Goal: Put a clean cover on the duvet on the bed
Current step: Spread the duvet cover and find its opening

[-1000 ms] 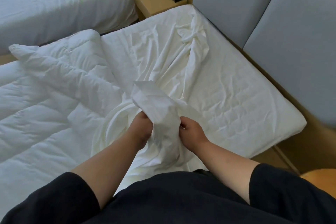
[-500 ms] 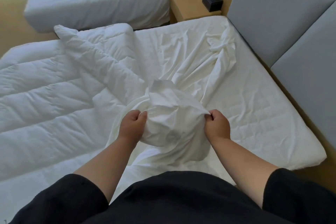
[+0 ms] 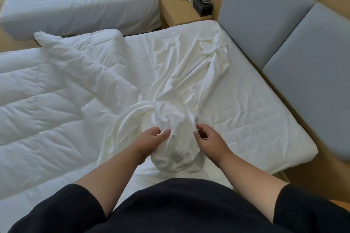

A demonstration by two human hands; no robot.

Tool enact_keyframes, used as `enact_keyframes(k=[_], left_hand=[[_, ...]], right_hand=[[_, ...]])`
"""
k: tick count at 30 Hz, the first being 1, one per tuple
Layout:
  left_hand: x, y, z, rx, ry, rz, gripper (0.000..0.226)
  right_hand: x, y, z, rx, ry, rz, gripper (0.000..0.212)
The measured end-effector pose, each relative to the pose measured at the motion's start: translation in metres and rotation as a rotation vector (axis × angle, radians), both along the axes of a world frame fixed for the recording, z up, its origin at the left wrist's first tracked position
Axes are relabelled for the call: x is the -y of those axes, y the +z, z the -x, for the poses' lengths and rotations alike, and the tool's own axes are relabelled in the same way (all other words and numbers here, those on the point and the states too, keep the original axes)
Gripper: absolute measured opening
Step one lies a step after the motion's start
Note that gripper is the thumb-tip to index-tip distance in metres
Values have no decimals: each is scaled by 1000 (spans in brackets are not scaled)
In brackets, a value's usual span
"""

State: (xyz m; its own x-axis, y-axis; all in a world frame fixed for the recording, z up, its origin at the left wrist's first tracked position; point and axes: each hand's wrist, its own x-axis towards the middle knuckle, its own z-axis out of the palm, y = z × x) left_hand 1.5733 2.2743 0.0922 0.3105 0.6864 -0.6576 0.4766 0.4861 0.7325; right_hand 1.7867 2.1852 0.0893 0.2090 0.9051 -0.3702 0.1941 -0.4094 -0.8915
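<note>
The white duvet cover [image 3: 174, 117] lies bunched in a long crumpled strip across the mattress, with its near end gathered into a bundle in front of me. My left hand [image 3: 151, 143] holds the bundle's left side, thumb and fingers curled into the cloth. My right hand [image 3: 209, 141] is at the bundle's right edge with its fingers loosely curled; only the fingertips touch the fabric. The quilted white duvet [image 3: 47, 91] is spread over the left half of the bed, one corner folded back near the far edge.
The bare quilted mattress [image 3: 251, 111] shows on the right, against grey padded headboard panels [image 3: 255, 17]. A wooden nightstand [image 3: 176, 15] with a black box [image 3: 202, 6] stands beyond the bed. A second made bed [image 3: 75, 2] is at the far left.
Both hands gripped the bundle tightly and pulled it apart; now the right hand has loosened to the cloth's edge and the left has shifted its hold. The view has tilted up.
</note>
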Motion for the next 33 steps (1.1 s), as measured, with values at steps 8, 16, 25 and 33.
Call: enact_keyframes(k=[8,16,25,33], left_hand=[[7,0,-36,163,-93,-11,18],[-4,30,-19,246,109,-161,34],[6,18,4,-117,-341,6,45],[-18,10,-41,-353,-359,-655,42]], right_hand=[[9,-3,5,21,47,76,17],[-15,3,-13,272,-255,39,28],[-50,5,4,276,-202,103,37],[-27,-7,-6,-17,-143,78,51]])
